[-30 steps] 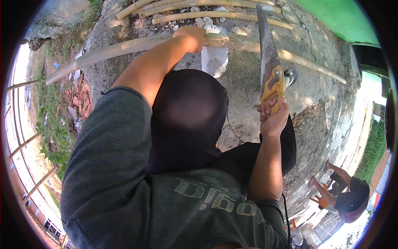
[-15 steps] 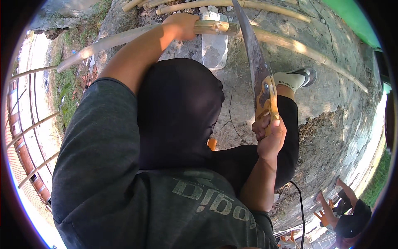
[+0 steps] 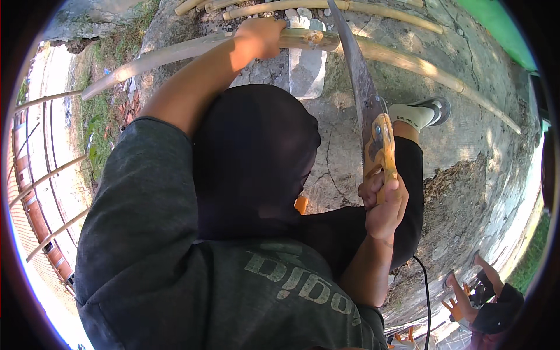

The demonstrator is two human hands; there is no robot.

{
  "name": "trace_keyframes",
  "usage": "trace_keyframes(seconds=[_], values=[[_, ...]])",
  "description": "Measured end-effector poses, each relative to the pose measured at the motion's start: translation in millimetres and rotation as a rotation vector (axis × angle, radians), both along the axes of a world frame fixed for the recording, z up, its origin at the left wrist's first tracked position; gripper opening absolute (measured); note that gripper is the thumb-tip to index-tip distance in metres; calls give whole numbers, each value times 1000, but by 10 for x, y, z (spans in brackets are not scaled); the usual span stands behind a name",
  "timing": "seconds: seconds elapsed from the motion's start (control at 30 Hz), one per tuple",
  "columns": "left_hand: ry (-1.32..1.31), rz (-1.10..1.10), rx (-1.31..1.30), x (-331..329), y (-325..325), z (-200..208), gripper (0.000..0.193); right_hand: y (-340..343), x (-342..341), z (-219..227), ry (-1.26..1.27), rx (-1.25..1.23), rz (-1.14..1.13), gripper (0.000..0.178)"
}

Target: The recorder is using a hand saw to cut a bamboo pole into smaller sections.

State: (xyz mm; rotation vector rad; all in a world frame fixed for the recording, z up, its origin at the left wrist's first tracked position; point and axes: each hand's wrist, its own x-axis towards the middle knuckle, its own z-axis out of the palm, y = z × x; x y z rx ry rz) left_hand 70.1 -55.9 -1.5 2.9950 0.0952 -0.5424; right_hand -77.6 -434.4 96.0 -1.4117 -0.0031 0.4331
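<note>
A long bamboo pole [image 3: 402, 61] crosses in front of me from left to right. My left hand [image 3: 261, 38] is wrapped around it, left of the cut spot. My right hand [image 3: 386, 204] grips the yellow handle of a handsaw [image 3: 357, 73]. The saw's blade points away from me and lies across the pole, a short way right of my left hand. I cannot tell how deep the blade sits in the bamboo. Under the pole, a pale block [image 3: 307, 73] lies on the ground.
Several more bamboo poles [image 3: 280, 7] lie farther off. My shod foot [image 3: 431, 111] rests on the cracked concrete ground [image 3: 344, 146] right of the saw. A black cable [image 3: 424, 286] hangs at lower right. Another person [image 3: 496, 309] is low at the right, and a green wall [image 3: 501, 29] stands at far right.
My right hand has drawn the saw slightly back toward me, its blade still across the pole. My left hand keeps its hold. The whole view has shifted a little.
</note>
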Motion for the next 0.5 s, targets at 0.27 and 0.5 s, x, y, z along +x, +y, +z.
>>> trace_keyframes(seconds=[0.27, 0.5], values=[[-59, -78, -42, 100, 30, -81, 41, -60, -90, 71, 77, 4, -37, 50], [-13, 26, -3, 62, -54, 62, 40, -129, -107, 98, 86, -9, -5, 54]])
